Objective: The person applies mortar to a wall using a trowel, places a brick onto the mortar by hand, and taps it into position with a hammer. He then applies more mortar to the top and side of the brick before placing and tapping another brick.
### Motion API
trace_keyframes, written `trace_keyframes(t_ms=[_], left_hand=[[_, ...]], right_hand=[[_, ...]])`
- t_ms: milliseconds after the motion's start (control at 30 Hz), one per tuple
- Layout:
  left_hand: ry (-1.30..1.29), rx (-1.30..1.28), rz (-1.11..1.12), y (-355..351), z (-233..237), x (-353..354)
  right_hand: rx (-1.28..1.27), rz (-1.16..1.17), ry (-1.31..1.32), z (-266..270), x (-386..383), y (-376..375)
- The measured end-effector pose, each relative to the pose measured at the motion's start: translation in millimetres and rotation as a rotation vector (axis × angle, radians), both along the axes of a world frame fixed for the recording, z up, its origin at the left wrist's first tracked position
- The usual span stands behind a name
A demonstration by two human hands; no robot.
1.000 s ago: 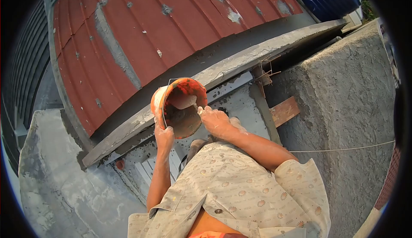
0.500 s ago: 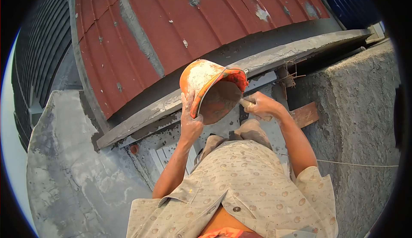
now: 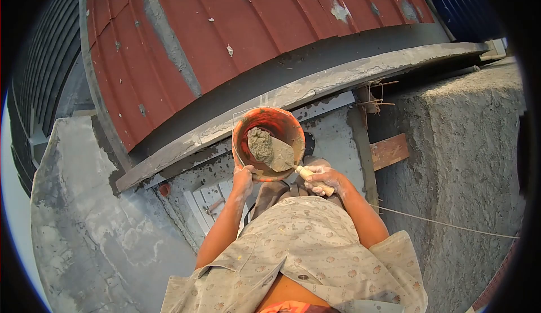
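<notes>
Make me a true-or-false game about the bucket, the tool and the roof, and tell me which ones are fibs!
1. The person's left hand grips the round orange bucket. True.
2. The person's right hand holds the flat trowel with a pale handle by its blade. False: it holds the handle.
3. A lumpy grey clump of mortar-like stuff shows inside the bucket's mouth. True.
4. The ribbed metal roof is bright green. False: it is dark red with grey patches.
5. The flat brown board lies inside the bucket. False: it is outside, beside the rough grey wall.
</notes>
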State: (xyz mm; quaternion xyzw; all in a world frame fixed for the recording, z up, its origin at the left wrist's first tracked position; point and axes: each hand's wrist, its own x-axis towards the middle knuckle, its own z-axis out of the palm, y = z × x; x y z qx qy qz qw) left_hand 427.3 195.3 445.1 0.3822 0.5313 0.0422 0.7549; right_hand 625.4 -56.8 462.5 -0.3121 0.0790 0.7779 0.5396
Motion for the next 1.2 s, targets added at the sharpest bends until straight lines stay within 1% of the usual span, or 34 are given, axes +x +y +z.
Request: trace_keyframes(t_ms=[67,133,167,233,267,300,333,367,400,433,467,500,533,600,633,667,700,733,833,867,900,933,967,1033,1100,1167,1200], left_hand=[[0.095,-0.093,0.096,-7,-13,-10],[0.123,-0.092,0.223,-16,-25,-19],[0.139,-0.091,0.290,-22,-29,-25],[0.244,-0.049,0.283,-25,-22,-30],[0.300,-0.028,0.279,-27,-19,-31],[0.284,-0.025,0.318,-30,-18,-31],[0.267,-0.021,0.358,-32,-18,-29],[0.253,-0.017,0.401,-37,-18,-32],[0.289,-0.123,0.464,-35,-52,-58],[0.283,-0.123,0.478,-40,-48,-54],[0.277,-0.123,0.487,-41,-38,-48],[0.272,-0.123,0.494,-42,-32,-43],[0.274,-0.156,0.488,-43,-29,-41],[0.264,-0.141,0.448,-49,-17,-31],[0.254,-0.132,0.427,-51,-11,-22],[0.302,-0.134,0.434,-53,-8,-15],[0.310,-0.153,0.427,-53,-12,-14],[0.317,-0.169,0.418,-53,-18,-16],[0.334,-0.196,0.365,-54,-32,-29],[0.357,-0.188,0.331,-55,-33,-33],[0.378,-0.177,0.297,-53,-32,-33],[0.399,-0.135,0.330,-55,-28,-28],[0.440,-0.135,0.310,-56,-25,-31],[0.514,-0.147,0.263,-56,-22,-43],[0.512,-0.128,0.259,-59,-23,-59],[0.478,-0.116,0.255,-60,-30,-81],[0.502,-0.134,0.269,-60,-33,-93]], right_hand=[[-0.034,-0.022,0.014,12,16,-13],[-0.106,-0.046,0.017,17,38,-32],[-0.119,-0.070,0.029,10,52,-43],[-0.136,-0.111,0.051,-11,83,-53],[-0.151,-0.117,0.013,-24,102,-49],[-0.253,-0.157,0.030,-45,122,-39],[-0.355,-0.196,0.045,-75,143,-25],[-0.401,-0.266,0.029,-113,159,-9],[-0.466,-0.295,-0.013,-147,174,4],[-0.515,-0.331,-0.045,-173,186,13],[-0.549,-0.401,-0.064,-189,189,14],[-0.585,-0.472,-0.084,-193,190,16],[-0.607,-0.445,-0.124,-193,193,12],[-0.650,-0.384,-0.207,-189,194,-3],[-0.688,-0.327,-0.314,-195,192,-9],[-0.725,-0.269,-0.421,-200,191,-18],[-0.757,-0.212,-0.528,-209,193,-24],[-0.876,-0.085,-0.670,-223,200,-28],[-0.984,-0.190,-0.758,-283,220,-38],[-0.995,-0.284,-0.735,-306,222,-38],[-1.004,-0.380,-0.711,-329,222,-34],[-1.006,-0.444,-0.556,-346,220,-25],[-0.949,-0.495,-0.504,-363,201,-14],[-0.847,-0.606,-0.408,-374,150,15],[-0.757,-0.570,-0.393,-369,89,43],[-0.741,-0.524,-0.376,-371,33,66],[-0.729,-0.458,-0.388,-366,11,76]])
